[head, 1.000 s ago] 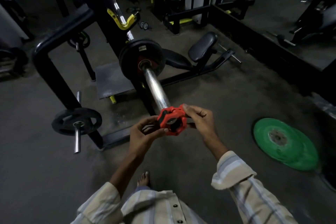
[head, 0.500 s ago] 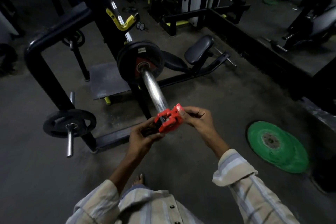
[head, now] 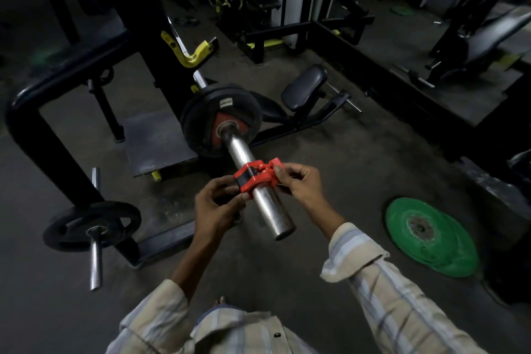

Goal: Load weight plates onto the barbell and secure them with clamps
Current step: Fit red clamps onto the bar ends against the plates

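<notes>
Head view looks down on two bare hands meeting at a red clamp (head: 256, 176) that sits around the steel barbell sleeve (head: 258, 195), partway along it, with the sleeve's bare end sticking out toward the person past the hands. The left hand (head: 217, 211) curls its fingers and thumb against the clamp's near left side, thumb tip touching the red edge. The right hand (head: 300, 184) pinches the clamp's raised lever part from the right, fingers bent over it. Beyond the hands, farther up the sleeve and well apart from the clamp, black weight plates (head: 221, 121) with a red centre sit on the bar, which rests in a rack with yellow hooks (head: 191, 52). Left of the left hand, a black plate (head: 92, 225) hangs on a short steel peg of a black frame (head: 43, 135). Right of the right hand, green plates (head: 431, 236) lie flat and overlapping on the grey floor (head: 330, 158). A dark padded seat (head: 304, 86) stands beyond the right hand. Striped sleeves (head: 382, 290) cover both forearms near the bottom edge.
</notes>
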